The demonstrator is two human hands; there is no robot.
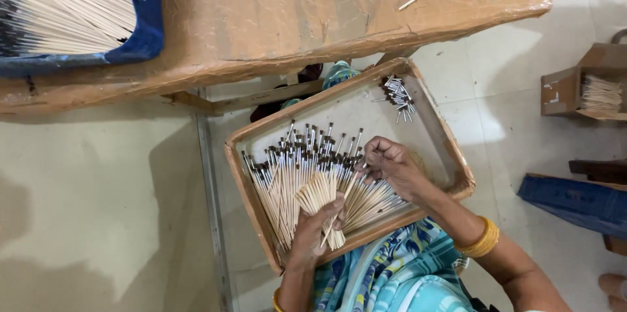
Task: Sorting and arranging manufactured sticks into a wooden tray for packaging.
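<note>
Left hand (312, 228) has its grip closed around a bundle of wooden brush sticks (319, 196) over the cardboard tray (243, 175); right hand (390, 163) pinches brushes (307, 155) in the tray pile. I'd keep the ends flush and feed a few at a time.

Pale wood, silver and dark tips

My brushes (307, 168) have pale wooden handles, silver ferrules and dark tips; the tray (450, 155) is tan, my dress (398, 273) turquoise with blue-and-yellow pattern, bangles (482, 240) gold.
</note>
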